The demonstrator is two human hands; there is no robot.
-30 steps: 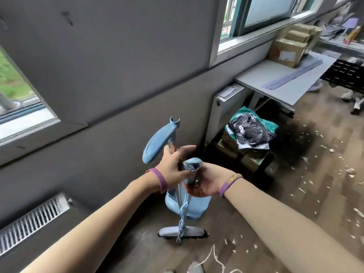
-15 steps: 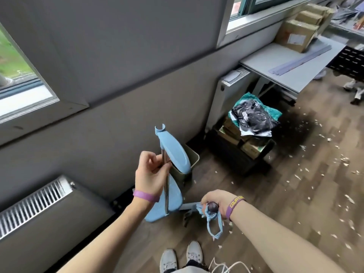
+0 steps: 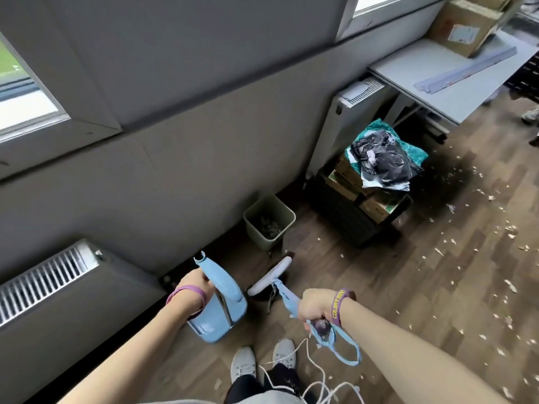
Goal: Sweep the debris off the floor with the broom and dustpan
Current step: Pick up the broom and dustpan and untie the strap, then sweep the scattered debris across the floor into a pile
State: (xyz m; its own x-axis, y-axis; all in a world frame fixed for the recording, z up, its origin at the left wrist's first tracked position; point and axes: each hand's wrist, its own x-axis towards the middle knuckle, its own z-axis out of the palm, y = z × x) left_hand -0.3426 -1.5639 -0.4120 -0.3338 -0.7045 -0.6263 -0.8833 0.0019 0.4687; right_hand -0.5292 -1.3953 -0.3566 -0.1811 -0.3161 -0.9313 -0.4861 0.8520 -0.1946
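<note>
My left hand grips the light blue dustpan's upright handle; the dustpan's tray hangs low in front of my shoes. My right hand is closed around the top of the broom's shaft, from which a torn blue strap dangles. The broom's pale head rests on the wooden floor just right of the dustpan. Pale scraps of debris lie scattered over the floor to the right.
A small green bin stands against the grey wall ahead. Stacked boxes with a black bag sit to its right, then a radiator and a grey table carrying cardboard boxes. Another radiator is at left. White cord hangs near my shoes.
The broom and dustpan came apart: my right hand pulled the broom out to the right and down, my left lowered the dustpan. My view tilted down toward the floor.
</note>
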